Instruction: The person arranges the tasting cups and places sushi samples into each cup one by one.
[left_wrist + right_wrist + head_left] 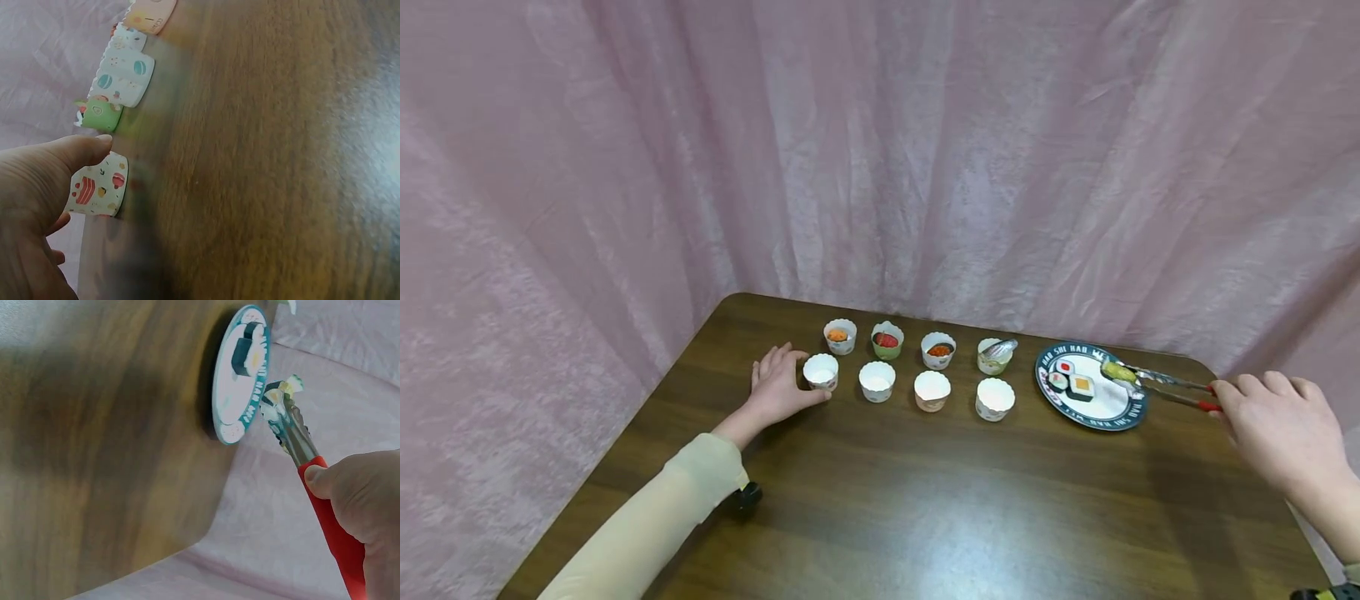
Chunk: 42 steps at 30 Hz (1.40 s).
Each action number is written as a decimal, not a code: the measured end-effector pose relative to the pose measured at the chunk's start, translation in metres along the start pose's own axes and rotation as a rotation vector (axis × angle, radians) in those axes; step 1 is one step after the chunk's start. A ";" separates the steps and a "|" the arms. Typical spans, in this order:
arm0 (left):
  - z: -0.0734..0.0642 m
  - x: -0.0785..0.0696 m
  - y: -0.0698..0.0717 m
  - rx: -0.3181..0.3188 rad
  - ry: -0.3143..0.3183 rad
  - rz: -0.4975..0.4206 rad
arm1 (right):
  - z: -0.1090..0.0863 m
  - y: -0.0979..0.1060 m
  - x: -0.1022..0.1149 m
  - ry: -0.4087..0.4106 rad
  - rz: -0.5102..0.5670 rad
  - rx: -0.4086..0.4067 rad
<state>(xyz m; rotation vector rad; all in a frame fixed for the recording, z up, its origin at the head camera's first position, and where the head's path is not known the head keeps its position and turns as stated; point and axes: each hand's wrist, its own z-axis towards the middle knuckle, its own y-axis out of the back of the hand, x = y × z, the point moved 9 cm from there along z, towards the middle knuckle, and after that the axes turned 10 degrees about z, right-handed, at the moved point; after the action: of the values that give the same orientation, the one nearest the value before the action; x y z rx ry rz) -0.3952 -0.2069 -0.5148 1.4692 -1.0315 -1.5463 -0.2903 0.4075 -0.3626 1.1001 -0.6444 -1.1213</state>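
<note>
My left hand is around the white paper cup at the left end of the front row, thumb on the near side and forefinger on the far side. The left wrist view shows the thumb along this cup, printed with cake pictures. My right hand grips red-handled metal tongs. Between the tong tips is a yellow-green toy sushi piece, over the right part of the plate. Several other toy sushi pieces lie on that plate.
Three more white-lined cups, including a near-right one, continue the front row. Behind stand cups with orange, red and orange-red contents, and one with a silvery fish-like piece. A pink curtain hangs behind the table.
</note>
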 end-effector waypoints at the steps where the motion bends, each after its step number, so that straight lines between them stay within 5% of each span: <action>1: 0.000 -0.001 0.000 -0.006 0.000 -0.005 | 0.002 0.004 0.003 0.017 -0.003 -0.019; 6: 0.002 -0.006 0.002 -0.027 -0.002 -0.018 | 0.016 0.021 0.020 0.098 -0.005 -0.114; 12: 0.002 -0.011 0.001 -0.044 0.000 -0.019 | 0.039 0.032 0.048 0.171 -0.029 -0.124; 21: 0.004 -0.010 0.001 -0.043 0.017 -0.042 | 0.085 0.043 0.109 0.367 -0.006 -0.220; 35: 0.005 -0.006 -0.001 -0.039 0.034 -0.042 | 0.154 0.032 0.217 0.574 -0.065 -0.305; 42: 0.007 -0.007 0.000 -0.038 0.029 -0.014 | 0.176 0.018 0.260 0.605 -0.127 -0.254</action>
<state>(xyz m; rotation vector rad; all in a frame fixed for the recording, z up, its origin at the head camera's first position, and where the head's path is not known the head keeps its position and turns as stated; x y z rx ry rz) -0.4013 -0.1999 -0.5119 1.4717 -0.9721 -1.5423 -0.3443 0.1022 -0.3089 1.1896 0.0426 -0.8792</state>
